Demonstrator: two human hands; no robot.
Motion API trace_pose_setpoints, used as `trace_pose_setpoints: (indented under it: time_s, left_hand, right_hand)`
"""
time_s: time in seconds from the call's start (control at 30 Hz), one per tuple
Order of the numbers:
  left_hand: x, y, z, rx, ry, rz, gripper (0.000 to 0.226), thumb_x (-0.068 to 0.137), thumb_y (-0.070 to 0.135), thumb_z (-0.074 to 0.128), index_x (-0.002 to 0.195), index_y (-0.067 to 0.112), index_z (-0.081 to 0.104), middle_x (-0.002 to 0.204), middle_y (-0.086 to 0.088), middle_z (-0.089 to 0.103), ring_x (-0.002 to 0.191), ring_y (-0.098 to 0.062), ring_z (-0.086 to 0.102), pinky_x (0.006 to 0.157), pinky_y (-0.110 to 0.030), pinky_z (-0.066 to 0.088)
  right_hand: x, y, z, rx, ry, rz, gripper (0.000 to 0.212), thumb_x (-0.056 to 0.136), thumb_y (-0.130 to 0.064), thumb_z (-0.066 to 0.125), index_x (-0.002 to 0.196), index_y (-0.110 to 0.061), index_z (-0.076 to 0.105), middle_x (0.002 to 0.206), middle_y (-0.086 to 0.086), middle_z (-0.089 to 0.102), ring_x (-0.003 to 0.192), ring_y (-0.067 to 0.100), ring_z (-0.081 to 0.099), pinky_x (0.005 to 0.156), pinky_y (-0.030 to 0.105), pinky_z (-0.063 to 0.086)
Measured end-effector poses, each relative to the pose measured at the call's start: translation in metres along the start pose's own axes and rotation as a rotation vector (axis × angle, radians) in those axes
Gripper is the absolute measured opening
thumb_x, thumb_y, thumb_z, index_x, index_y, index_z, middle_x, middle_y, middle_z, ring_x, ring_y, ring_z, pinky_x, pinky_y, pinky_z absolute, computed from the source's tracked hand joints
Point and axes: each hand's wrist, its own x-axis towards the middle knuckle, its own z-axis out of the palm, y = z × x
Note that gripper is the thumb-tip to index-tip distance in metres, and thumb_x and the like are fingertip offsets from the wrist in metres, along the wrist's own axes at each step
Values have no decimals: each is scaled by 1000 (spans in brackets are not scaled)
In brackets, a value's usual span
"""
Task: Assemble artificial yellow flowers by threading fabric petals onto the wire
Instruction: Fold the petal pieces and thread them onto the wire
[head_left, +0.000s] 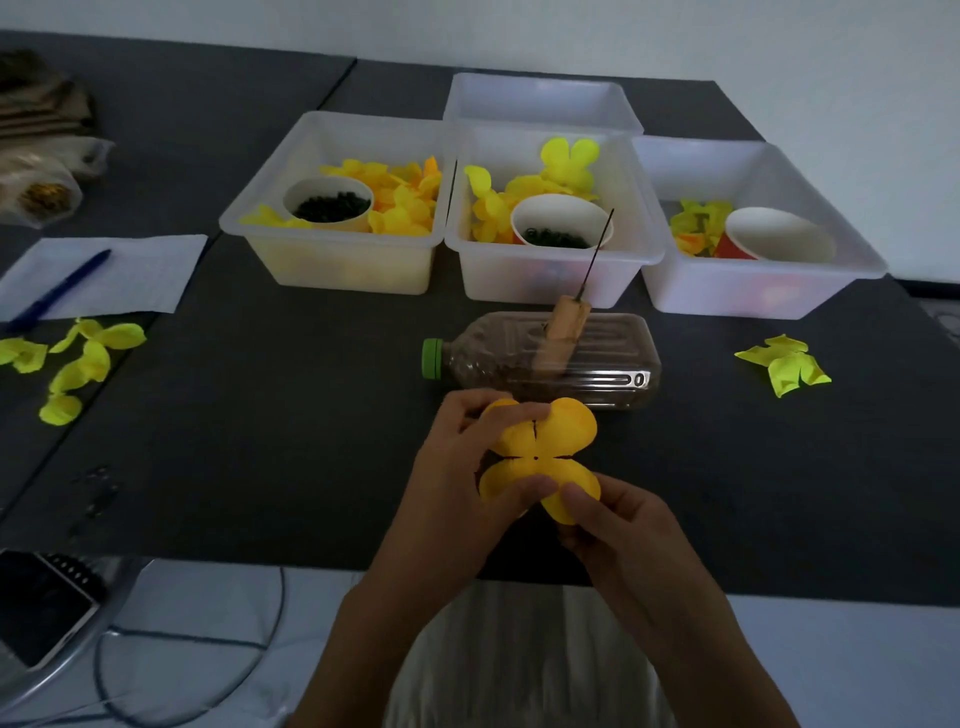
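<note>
Both hands hold one yellow four-lobed petal (540, 457) above the near edge of the dark table (260, 415). The left hand (467, 478) pinches its left lobes between thumb and fingers; the right hand (618, 525) pinches the near lobe. Just beyond lies a bottle (545, 364) with a wire (597, 249) standing up from it, in front of three bins (337, 260) of petals.

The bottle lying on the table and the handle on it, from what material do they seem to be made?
The bottle looks like clear, glossy plastic: you see through its ribbed wall, and light glints on it. Its green cap seems opaque plastic. The handle looks like pale, matt wood, though it is blurred; a thin dark wire, probably metal, rises from it.
</note>
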Motion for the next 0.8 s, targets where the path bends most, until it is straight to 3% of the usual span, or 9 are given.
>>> trace_pose_setpoints:
  time_s: [0.1, 0.2, 0.33, 0.43, 0.57, 0.63, 0.73, 0.8]
  left_hand:
    - [-6, 2, 9, 87, -15, 75, 42, 87, 31, 72, 122, 51, 58, 150, 15, 26, 134, -6, 35, 99, -13, 37]
    - [-8, 5, 16, 154, -35, 121, 29, 92, 40, 59, 121, 46, 63, 147, 22, 35, 139, -5, 26, 101, -12, 29]
    - [-6, 8, 20, 162, -44, 87, 34, 90, 51, 48, 119, 43, 66, 139, 28, 43, 137, -6, 26, 102, -14, 26]
    - [-3, 10, 22, 189, -47, 78, 33, 90, 51, 49, 116, 40, 67, 136, 33, 40, 136, 0, 23, 102, -7, 23]
    - [4, 8, 23, 197, -6, 67, 20, 94, 33, 61, 111, 33, 71, 136, 27, 44, 134, 2, 24, 99, -4, 22]
    - [7, 9, 26, 177, 33, 39, 17, 92, 37, 61, 105, 33, 73, 133, 30, 45, 132, 0, 29, 96, -10, 29]
    - [11, 12, 28, 119, 113, -6, 26, 85, 54, 49, 95, 42, 70, 127, 35, 45, 128, 1, 35, 92, -18, 36]
    - [15, 13, 29, 85, 142, -52, 25, 80, 59, 45, 89, 49, 66, 125, 39, 47, 126, 4, 36, 96, -28, 41]
  right_hand:
    - [-8, 1, 2, -89, 58, -108, 39, 68, -38, 70, 93, -7, 75, 103, 34, 63, 91, 40, 55, 95, 58, 44]
    - [-14, -2, 4, -128, 96, -168, 41, 72, -44, 72, 93, -8, 74, 99, 31, 65, 99, 55, 55, 94, 68, 43]
    - [-15, -7, 8, -133, 129, -196, 50, 72, -54, 74, 92, -8, 74, 97, 31, 66, 101, 57, 54, 88, 70, 43]
    - [-9, -8, 10, -132, 164, -162, 52, 62, -52, 69, 86, -6, 73, 94, 27, 68, 100, 52, 59, 89, 68, 45]
    - [2, -7, 10, -156, 191, -165, 52, 59, -54, 67, 80, -7, 72, 90, 29, 66, 94, 51, 60, 87, 61, 48]
    - [7, -6, 11, -179, 213, -200, 57, 57, -62, 68, 79, -11, 72, 86, 26, 66, 86, 48, 61, 81, 54, 52]
    - [14, -5, 14, -232, 220, -230, 82, 40, -86, 67, 78, -14, 72, 81, 21, 67, 81, 38, 64, 76, 48, 53]
    - [18, -4, 14, -217, 240, -249, 80, 48, -82, 67, 75, -7, 71, 79, 22, 66, 74, 32, 63, 70, 42, 53]
